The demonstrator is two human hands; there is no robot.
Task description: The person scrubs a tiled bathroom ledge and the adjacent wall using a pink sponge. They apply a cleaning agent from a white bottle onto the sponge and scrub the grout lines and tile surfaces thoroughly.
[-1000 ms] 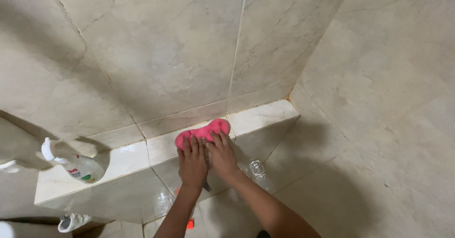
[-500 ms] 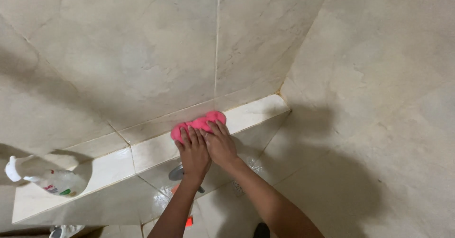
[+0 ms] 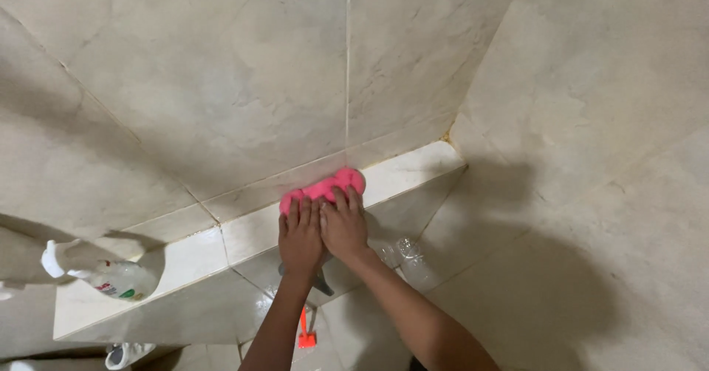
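Two hands, left hand [image 3: 299, 236] and right hand [image 3: 344, 227], press flat with fingers laid together on the pink cloth [image 3: 323, 189], at the ledge's [image 3: 413, 168] back edge as before; the spray bottle [image 3: 111, 277] again sits nearer the left end.

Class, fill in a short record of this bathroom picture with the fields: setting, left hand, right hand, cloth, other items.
setting: beige tiled walls meeting at a corner, with a tiled ledge along the bottom
left hand: flat, palm down on the pink cloth
right hand: flat beside the left, also pressing the cloth
cloth: bunched on the ledge against the wall
other items: white spray bottle lying on the ledge at left; clear plastic bottles below
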